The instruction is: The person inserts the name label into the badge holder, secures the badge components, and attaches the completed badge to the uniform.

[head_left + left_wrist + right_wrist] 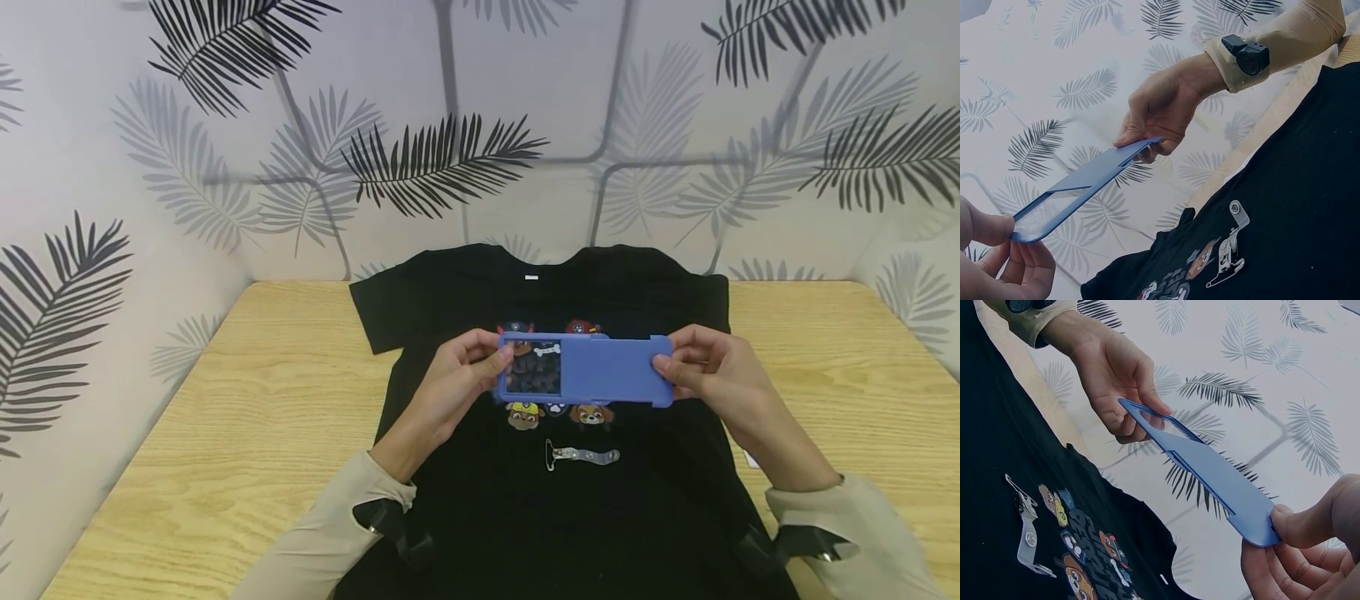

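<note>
A blue plastic ID card holder [617, 371] is held up level over the black T-shirt [480, 492], gripped at its two short ends. My left hand [457, 379] pinches the end with the open window, thumb on the near face and fingers behind. My right hand [716, 367] pinches the solid end the same way. Through the window, part of the shirt's print shows. Below the holder, a badge clip with a clear strap [585, 455] lies on the shirt; the left wrist view shows its metal clip [1227, 256] and snap button.
The T-shirt is spread on a wooden table [292, 367], its collar toward the leaf-patterned backdrop [525, 100]. Cartoon dog heads [1079, 575] are printed on its chest. A small white tag [751, 459] pokes out at the shirt's right side.
</note>
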